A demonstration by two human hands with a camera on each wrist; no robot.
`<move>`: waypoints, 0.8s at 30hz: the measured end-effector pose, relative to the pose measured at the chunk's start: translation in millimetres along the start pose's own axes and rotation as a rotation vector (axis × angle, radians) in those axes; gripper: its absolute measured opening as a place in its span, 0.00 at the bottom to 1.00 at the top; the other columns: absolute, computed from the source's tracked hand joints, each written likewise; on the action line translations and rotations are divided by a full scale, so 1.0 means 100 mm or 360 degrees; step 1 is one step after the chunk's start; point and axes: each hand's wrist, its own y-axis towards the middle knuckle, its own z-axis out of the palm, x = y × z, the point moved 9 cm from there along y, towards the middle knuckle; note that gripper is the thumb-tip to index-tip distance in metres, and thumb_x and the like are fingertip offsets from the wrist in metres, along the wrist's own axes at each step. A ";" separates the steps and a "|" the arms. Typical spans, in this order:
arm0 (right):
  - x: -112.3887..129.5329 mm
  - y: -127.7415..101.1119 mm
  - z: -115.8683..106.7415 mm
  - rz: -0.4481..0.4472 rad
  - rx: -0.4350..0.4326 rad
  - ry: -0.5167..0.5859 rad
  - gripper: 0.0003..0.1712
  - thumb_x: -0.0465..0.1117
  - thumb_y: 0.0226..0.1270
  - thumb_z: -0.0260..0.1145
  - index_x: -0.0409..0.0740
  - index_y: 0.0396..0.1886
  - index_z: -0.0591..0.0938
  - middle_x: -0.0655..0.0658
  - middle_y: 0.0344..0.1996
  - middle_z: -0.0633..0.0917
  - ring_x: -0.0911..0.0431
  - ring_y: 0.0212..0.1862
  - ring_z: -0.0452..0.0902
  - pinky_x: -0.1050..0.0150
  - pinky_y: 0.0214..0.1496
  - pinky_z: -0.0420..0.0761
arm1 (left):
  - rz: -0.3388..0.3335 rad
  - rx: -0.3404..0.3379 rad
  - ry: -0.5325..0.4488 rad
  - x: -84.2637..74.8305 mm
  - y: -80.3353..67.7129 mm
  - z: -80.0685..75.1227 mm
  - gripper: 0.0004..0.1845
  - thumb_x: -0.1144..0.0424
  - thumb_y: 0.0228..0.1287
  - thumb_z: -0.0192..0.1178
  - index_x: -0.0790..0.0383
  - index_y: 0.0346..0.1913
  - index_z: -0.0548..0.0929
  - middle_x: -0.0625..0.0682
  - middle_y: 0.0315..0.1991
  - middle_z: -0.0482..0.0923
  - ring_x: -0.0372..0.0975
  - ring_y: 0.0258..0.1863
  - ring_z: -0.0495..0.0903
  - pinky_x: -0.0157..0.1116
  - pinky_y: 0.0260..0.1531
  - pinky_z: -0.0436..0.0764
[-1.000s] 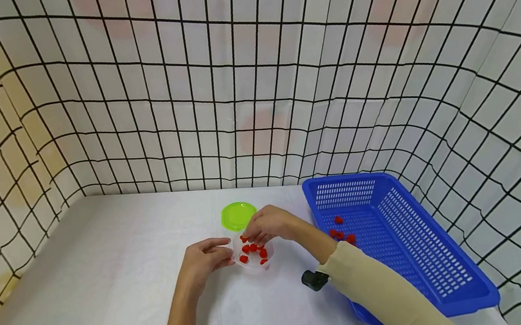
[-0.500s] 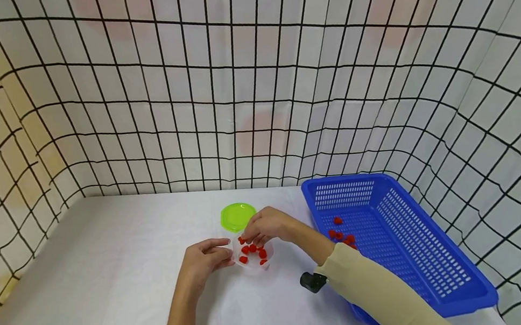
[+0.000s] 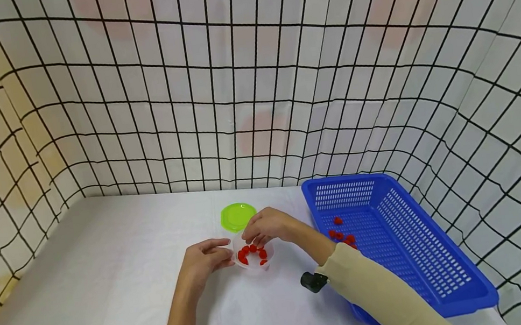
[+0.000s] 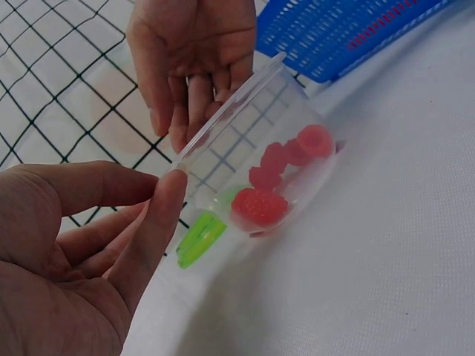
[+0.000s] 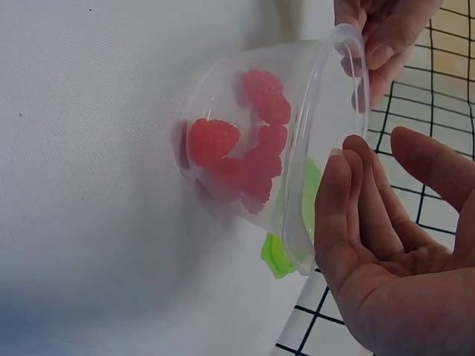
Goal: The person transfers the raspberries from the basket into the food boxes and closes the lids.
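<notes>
While the white table (image 3: 107,268) fills the lower half of the head view and the checked cloth wall (image 3: 250,77) rises behind it, the blue basket (image 3: 449,269) sits at the lower right with a few red berries (image 3: 339,233) left on its floor, probably placed there so the right arm can reach them easily. Just left of the basket, near the centre of the frame, stands the clear cup (image 3: 253,258), which already has several raspberries (image 3: 252,250) in its bottom. The green lid (image 3: 238,215) lies flat just behind the cup, off it so the mouth stays free. The left hand (image 3: 206,258) pinches the cup's rim between thumb and fingertips, seemingly to steady it; in the left wrist view the thumb lies against the rim at centre left. The right hand (image 3: 268,225) hovers over the far edge of the cup's mouth with fingers relaxed and bent downward, palm empty in the wrist views, holding nothing that can be seen
</notes>
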 end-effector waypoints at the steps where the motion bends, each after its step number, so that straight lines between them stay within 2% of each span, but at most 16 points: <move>1: 0.00 0.00 0.00 -0.0001 0.0007 0.0001 0.14 0.42 0.65 0.70 0.36 0.44 0.87 0.39 0.39 0.89 0.43 0.44 0.88 0.58 0.49 0.89 | -0.0001 -0.0001 0.0000 0.00 0.00 0.00 0.14 0.70 0.65 0.66 0.69 0.52 0.86 0.59 0.36 0.89 0.45 0.31 0.90 0.38 0.42 0.89; 8: 0.08 -0.04 -0.12 -0.0031 0.0022 -0.0012 0.17 0.44 0.67 0.70 0.36 0.47 0.86 0.41 0.39 0.89 0.47 0.43 0.87 0.58 0.49 0.89 | -0.0012 -0.0005 -0.0007 0.01 0.00 0.00 0.14 0.69 0.64 0.67 0.69 0.52 0.86 0.59 0.36 0.89 0.45 0.31 0.89 0.37 0.42 0.89; 15: 0.20 -0.17 -0.39 -0.0075 -0.0028 0.0070 0.19 0.43 0.68 0.68 0.33 0.51 0.84 0.38 0.44 0.88 0.42 0.49 0.86 0.57 0.52 0.88 | -0.0012 0.0006 -0.0023 0.01 0.01 -0.01 0.14 0.70 0.65 0.66 0.69 0.52 0.86 0.60 0.36 0.89 0.45 0.30 0.89 0.37 0.41 0.89; 21: 0.14 -0.25 -0.71 -0.0054 -0.0143 0.0158 0.19 0.41 0.69 0.68 0.32 0.52 0.84 0.36 0.45 0.88 0.51 0.39 0.86 0.59 0.50 0.89 | -0.0008 0.0004 -0.0020 0.02 0.02 -0.01 0.14 0.71 0.65 0.65 0.70 0.52 0.86 0.60 0.36 0.89 0.44 0.30 0.89 0.37 0.41 0.89; 24: 0.10 -0.31 -0.89 -0.0048 -0.0202 0.0190 0.19 0.41 0.69 0.68 0.32 0.52 0.84 0.36 0.46 0.87 0.52 0.38 0.86 0.59 0.49 0.89 | -0.0008 -0.0003 -0.0014 0.02 0.01 0.00 0.14 0.71 0.65 0.65 0.70 0.52 0.86 0.60 0.36 0.89 0.44 0.30 0.89 0.38 0.41 0.89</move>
